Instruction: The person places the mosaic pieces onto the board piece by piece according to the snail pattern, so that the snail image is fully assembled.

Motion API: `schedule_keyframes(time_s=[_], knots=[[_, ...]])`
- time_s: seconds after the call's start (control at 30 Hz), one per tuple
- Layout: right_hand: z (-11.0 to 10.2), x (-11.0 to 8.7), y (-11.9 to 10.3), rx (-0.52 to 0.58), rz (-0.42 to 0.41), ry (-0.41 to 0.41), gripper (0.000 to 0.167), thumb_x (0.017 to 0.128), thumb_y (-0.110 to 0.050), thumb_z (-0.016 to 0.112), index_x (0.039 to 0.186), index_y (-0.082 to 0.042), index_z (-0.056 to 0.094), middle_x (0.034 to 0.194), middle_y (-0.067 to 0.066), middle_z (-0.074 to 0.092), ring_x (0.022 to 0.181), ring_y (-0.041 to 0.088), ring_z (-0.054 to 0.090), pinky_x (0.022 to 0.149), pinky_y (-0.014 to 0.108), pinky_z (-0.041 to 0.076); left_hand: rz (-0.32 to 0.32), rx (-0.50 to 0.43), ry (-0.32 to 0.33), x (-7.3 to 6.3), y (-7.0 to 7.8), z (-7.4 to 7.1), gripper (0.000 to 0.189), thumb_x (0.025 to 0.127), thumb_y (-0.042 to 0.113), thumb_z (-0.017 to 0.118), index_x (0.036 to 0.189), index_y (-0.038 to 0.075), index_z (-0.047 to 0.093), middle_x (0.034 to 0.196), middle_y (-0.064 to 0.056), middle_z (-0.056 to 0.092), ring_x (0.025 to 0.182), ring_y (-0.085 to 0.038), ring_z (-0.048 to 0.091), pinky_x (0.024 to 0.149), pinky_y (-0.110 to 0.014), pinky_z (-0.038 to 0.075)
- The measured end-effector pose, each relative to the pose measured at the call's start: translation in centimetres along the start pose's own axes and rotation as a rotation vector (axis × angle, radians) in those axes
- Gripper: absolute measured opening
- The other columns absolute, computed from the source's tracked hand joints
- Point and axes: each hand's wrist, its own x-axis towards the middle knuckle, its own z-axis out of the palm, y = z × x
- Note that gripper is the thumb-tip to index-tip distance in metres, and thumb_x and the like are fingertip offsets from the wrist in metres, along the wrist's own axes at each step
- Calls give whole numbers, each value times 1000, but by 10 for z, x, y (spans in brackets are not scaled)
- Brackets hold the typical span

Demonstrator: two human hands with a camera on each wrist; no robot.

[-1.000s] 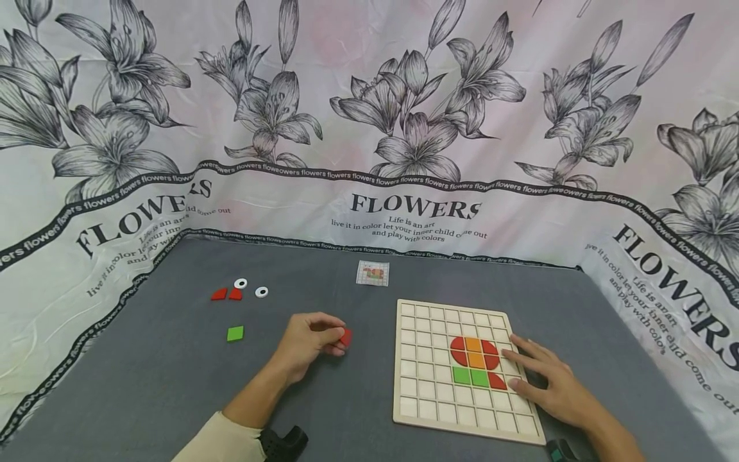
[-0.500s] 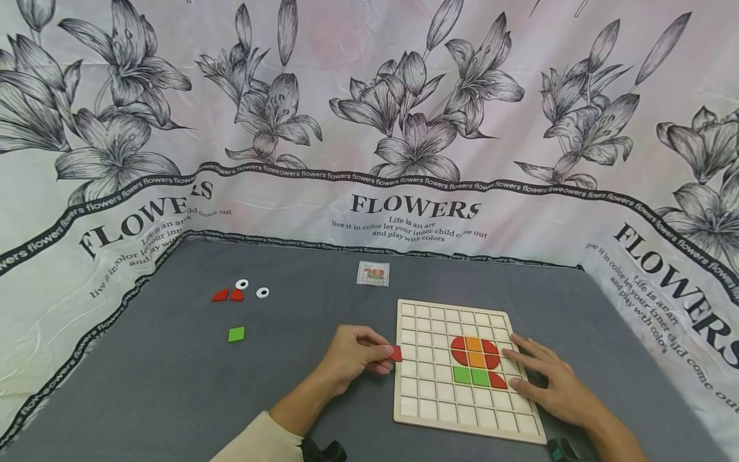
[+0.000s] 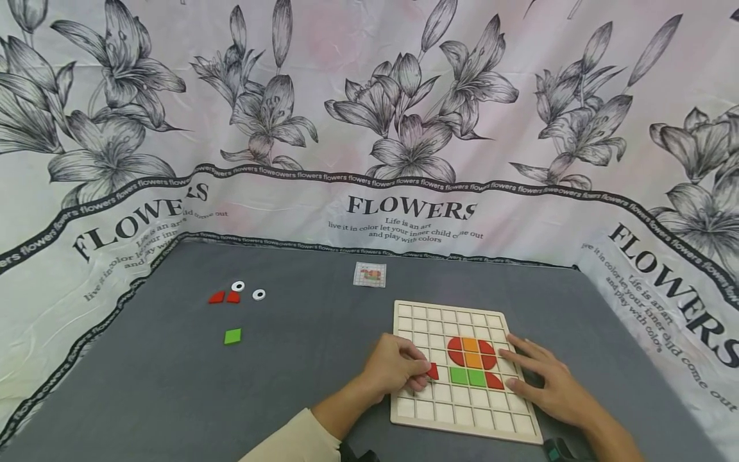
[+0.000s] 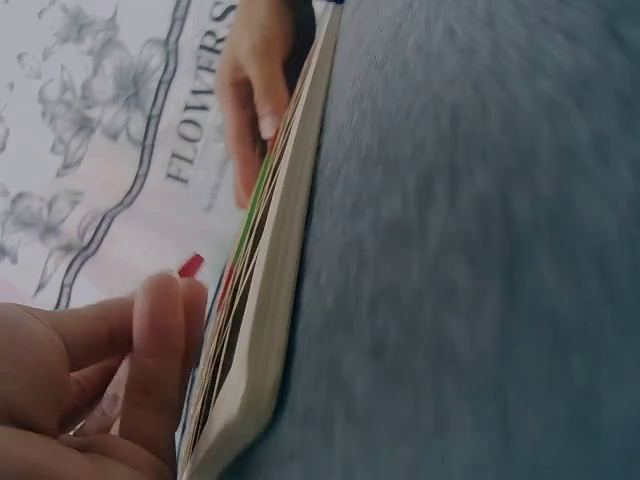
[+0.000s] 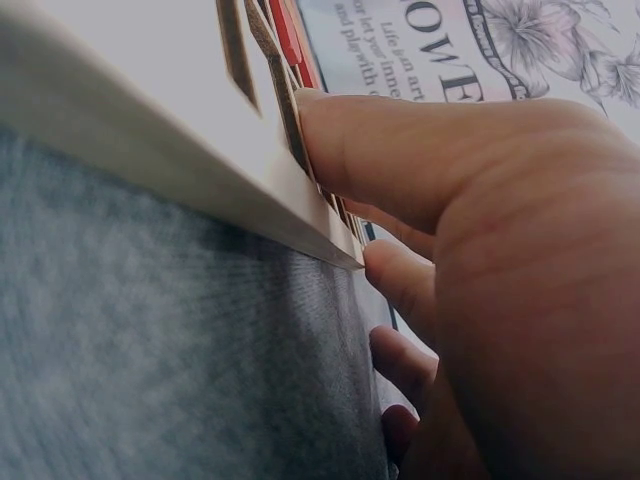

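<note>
- Between the pinching fingers of the left hand (image 3: 394, 366): a red piece (image 3: 434, 371), over the board (image 3: 424, 410); contact unclear
- Probably light, stiff, slightly slippery; best taken by opposite edges
- Across from those fingers, the right hand (image 3: 554, 386) rests loosely spread fingers on the board's edge

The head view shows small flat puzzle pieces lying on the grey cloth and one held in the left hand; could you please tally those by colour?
Red flat puzzle pieces (one pinched by the left hand): 3
White round pieces with dark centres: 2
Green four-sided flat piece: 1
Total: 6
</note>
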Motion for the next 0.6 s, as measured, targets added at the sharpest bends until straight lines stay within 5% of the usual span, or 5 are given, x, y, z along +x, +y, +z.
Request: schedule_keyframes(time_s=[0.6], knots=[[1,1,2,15,8,-9,47,87,-18,72,133,-14,61,150,1,37,127,55,27,83,73,23,69,448,128,6,0,24,11,84,2,72,74,7,72,53,4,57,34,-3,45,34,-24,44]])
